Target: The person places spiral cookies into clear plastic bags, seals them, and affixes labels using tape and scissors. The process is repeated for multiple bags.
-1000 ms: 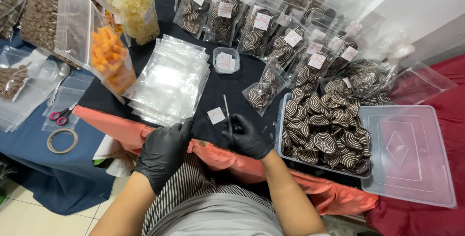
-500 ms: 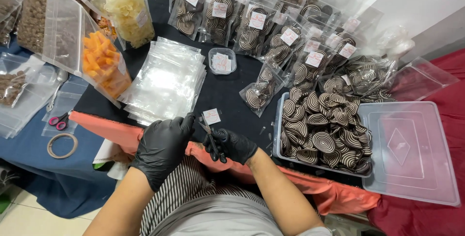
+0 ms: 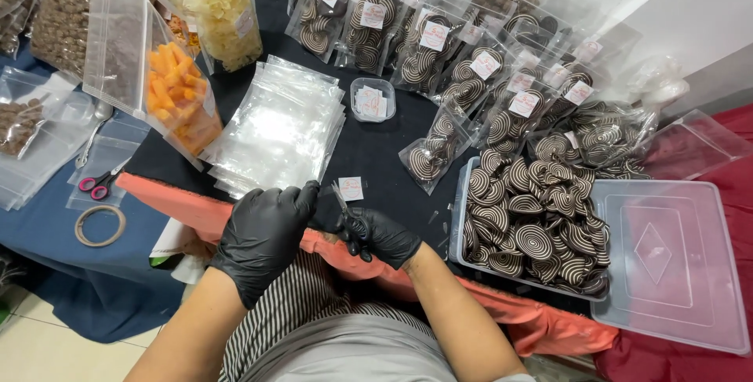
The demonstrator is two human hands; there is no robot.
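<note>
Both hands (image 3: 314, 225) shifted slightly left; right grips scissors (image 3: 345, 205), left curled shut; square white label (image 3: 351, 188) beside

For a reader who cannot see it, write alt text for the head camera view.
Two black-gloved hands, left hand and right hand, meet over a dark cloth beside a small white label. Around them lie a stack of clear bags and a tub of striped spiral biscuits.

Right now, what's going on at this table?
A person in black gloves works over a dark cloth. The right hand holds scissors beside a small white label; the left hand meets it at the blades. A stack of clear zip bags lies ahead, and a clear tub of striped spiral cookies sits to the right.
</note>
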